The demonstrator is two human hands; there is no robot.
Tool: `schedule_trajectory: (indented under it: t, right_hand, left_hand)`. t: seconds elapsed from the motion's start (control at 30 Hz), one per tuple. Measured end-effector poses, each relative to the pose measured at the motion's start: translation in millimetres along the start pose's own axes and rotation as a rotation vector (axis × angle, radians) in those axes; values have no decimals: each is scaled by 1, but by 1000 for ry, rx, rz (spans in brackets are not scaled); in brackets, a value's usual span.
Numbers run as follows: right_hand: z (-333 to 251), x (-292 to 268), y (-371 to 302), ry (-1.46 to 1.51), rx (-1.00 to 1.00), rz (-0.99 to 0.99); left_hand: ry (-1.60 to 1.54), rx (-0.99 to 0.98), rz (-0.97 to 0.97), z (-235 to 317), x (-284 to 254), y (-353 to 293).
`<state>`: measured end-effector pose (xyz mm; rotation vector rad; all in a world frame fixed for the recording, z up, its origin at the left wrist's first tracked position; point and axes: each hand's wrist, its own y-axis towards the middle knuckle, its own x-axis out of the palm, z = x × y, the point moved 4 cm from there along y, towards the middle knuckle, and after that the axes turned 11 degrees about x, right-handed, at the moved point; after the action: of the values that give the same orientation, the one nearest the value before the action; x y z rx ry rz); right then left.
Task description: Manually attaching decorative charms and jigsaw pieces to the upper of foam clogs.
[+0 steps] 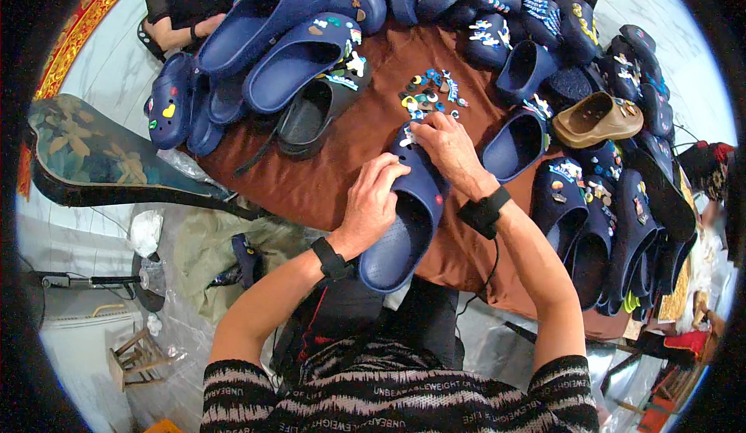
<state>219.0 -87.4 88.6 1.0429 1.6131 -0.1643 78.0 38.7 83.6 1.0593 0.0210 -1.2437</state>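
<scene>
A navy-blue foam clog with a perforated toe (402, 235) lies over the table's near edge, heel toward the person, which seems to put its toe within easy reach. The left hand (373, 194) grips its side, probably to steady it. The right hand (452, 149) bends its fingertips onto the toe; whether they pinch anything cannot be told. Beyond, small multicoloured charms (427, 95) lie loose on the brown-cloth-covered table (299, 188), presumably for handy picking.

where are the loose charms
In the head view, the loose charms lie on the brown cloth, slightly right of centre, just beyond the right hand and held navy clog.
</scene>
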Motion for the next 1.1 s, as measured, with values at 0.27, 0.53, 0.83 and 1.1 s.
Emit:
schedule_trajectory:
  t: [0.27, 0.53, 0.83, 1.1]
  right_hand:
    - [-3, -1, -2, -24, 78, -37]
    - [34, -15, 7, 639, 368, -198]
    - [15, -5, -2, 248, 178, -60]
    - [51, -8, 4, 301, 294, 37]
  left_hand:
    - [3, 6, -3, 0, -1, 0]
    - [3, 9, 1, 0, -1, 0]
    - [-12, 8, 6, 0, 1, 1]
    - [-10, 7, 5, 0, 2, 1]
